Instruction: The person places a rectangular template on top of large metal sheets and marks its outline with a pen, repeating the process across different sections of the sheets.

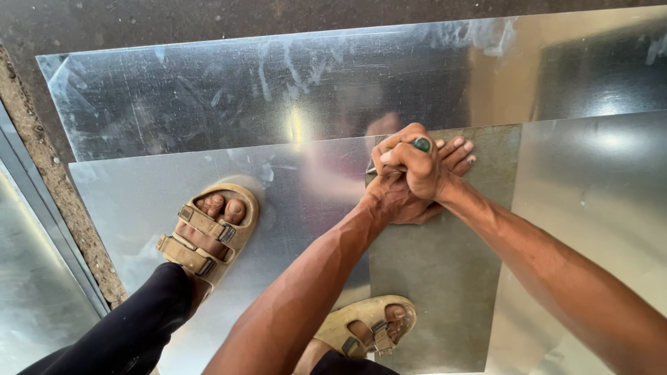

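Metal sheet (292,208) lies flat under you, shiny and grey, and you stand on it with both feet. Your left sandal (208,232) sits at about 9 o'clock from your hands, and your other sandal (372,326) sits at 6 o'clock, near the bottom edge of the view.

Your left hand (392,198) lies low, pressed down where the shiny sheet meets a dull grey-green panel (445,278). Its fingers are close together; I cannot tell if they hold anything. Your right hand (417,163) rests on top of it, closed in a tight fist around a tool with a green handle (422,144). The tip of the tool is hidden under your hands, so I cannot tell what kind it is.

The hands are at the far end of the dull panel, at its 12 o'clock edge. I see no clear cut or drawn line on the metal, so I judge the work at this spot is only just started, with most of it left.

A second metal sheet (243,90) lies past the first at 12 o'clock, with pale smears on it. Another shiny sheet (597,201) lies at 3 o'clock. A strip of rough ground (52,180) runs down the left side, at 9 o'clock. Bright light bounces off the metal.
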